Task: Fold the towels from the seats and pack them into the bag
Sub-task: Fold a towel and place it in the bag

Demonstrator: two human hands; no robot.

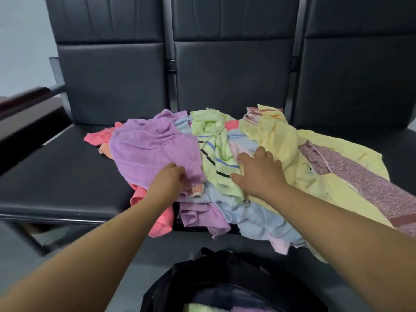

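while your left hand [167, 180] is pinching the purple towel [153, 152] & right hand [258, 173] is pressing flat-fingered on the pile [278, 140], you're prob picking one out; nxt: lifting it clear.

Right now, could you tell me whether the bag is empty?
No, a green towel and a purple towel show inside the open bag.
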